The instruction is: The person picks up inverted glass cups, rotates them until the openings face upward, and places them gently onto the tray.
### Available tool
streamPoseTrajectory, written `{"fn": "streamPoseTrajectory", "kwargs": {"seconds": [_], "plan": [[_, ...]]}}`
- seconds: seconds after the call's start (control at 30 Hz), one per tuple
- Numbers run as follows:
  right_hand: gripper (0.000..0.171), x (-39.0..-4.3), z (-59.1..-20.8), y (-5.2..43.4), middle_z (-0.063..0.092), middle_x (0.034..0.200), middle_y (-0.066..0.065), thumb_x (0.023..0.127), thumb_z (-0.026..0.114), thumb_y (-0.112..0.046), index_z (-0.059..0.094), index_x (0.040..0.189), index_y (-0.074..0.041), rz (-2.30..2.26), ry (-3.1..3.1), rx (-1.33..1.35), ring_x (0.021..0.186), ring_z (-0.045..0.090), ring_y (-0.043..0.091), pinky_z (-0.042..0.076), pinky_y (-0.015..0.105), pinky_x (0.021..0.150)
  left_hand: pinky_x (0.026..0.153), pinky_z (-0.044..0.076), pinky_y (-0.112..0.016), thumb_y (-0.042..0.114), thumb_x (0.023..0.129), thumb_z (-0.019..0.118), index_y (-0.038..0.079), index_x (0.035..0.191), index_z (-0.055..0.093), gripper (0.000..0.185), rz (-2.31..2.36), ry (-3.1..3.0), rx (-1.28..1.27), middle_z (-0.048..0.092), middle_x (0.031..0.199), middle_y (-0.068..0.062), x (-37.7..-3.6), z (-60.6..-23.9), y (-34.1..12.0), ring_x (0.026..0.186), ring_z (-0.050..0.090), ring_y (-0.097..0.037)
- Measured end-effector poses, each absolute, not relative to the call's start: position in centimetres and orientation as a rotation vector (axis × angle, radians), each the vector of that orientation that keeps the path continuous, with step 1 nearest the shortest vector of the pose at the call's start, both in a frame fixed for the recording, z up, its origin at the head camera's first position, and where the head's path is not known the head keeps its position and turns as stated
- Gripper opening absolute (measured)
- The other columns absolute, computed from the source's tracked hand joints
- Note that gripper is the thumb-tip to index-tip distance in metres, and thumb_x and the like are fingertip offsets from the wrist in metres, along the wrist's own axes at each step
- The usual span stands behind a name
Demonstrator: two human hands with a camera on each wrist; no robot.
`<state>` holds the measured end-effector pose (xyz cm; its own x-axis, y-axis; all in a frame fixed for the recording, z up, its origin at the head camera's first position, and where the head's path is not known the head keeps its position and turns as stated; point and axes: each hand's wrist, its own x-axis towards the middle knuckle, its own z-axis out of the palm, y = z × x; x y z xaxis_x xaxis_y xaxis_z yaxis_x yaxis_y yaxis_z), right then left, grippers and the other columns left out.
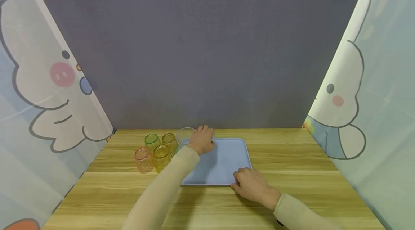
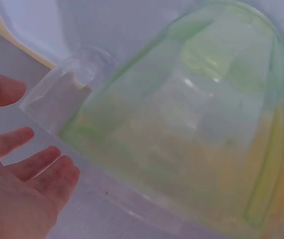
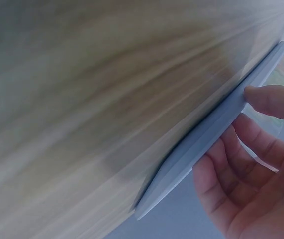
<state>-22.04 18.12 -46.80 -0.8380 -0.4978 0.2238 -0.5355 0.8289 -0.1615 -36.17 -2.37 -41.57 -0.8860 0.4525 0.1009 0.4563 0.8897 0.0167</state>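
Observation:
A pale blue tray (image 1: pixel 227 159) lies on the wooden table. My left hand (image 1: pixel 202 140) is above its far left part, fingers apart and slightly bent in the left wrist view. A small clear glass (image 2: pixel 57 97) stands just beyond those fingertips, with a gap visible. Closer to that camera is a large-looking green-tinted glass (image 2: pixel 181 124), wider end down. In the head view a clear vessel (image 1: pixel 184 134) shows left of the hand, partly hidden by it. At the tray's near right corner my right hand (image 1: pixel 253 185) grips the rim between thumb and curled fingers.
Left of the tray several tinted glasses stand together: a pink glass (image 1: pixel 143 159), a yellow glass (image 1: pixel 162 158), a green glass (image 1: pixel 152 140) and an amber glass (image 1: pixel 169 140). A dark grey panel (image 1: pixel 207 50) rises behind the table; printed curtains (image 1: pixel 337 107) flank it.

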Motion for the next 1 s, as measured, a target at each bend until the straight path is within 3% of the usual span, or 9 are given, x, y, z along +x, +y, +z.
{"fn": "streamPoseTrajectory", "kwargs": {"seconds": [0.3, 1.0], "plan": [[0.034, -22.0, -46.8, 18.1, 0.046, 0.062, -0.01, 0.087, 0.079, -0.026, 0.054, 0.065, -0.02, 0.304, -2.83, 0.816, 0.054, 0.043, 0.003, 0.037, 0.023, 0.045, 0.107, 0.041, -0.051, 0.027, 0.097, 0.058, 0.013, 0.141, 0.056, 0.045, -0.017, -2.955, -0.739, 0.055, 0.138, -0.014, -35.3, -40.1, -3.0, 0.129, 0.05, -0.034], [0.032, -22.2, -47.0, 18.2, 0.048, 0.064, -0.01, 0.087, 0.079, -0.027, 0.056, 0.066, -0.02, 0.305, -2.841, 0.801, 0.057, 0.047, 0.005, 0.038, 0.025, 0.047, 0.105, 0.043, -0.052, 0.026, 0.095, 0.061, 0.01, 0.136, 0.061, 0.044, -0.014, -2.863, -0.748, 0.061, 0.124, -0.013, -33.0, -38.8, -7.0, 0.12, 0.055, -0.035]]}}
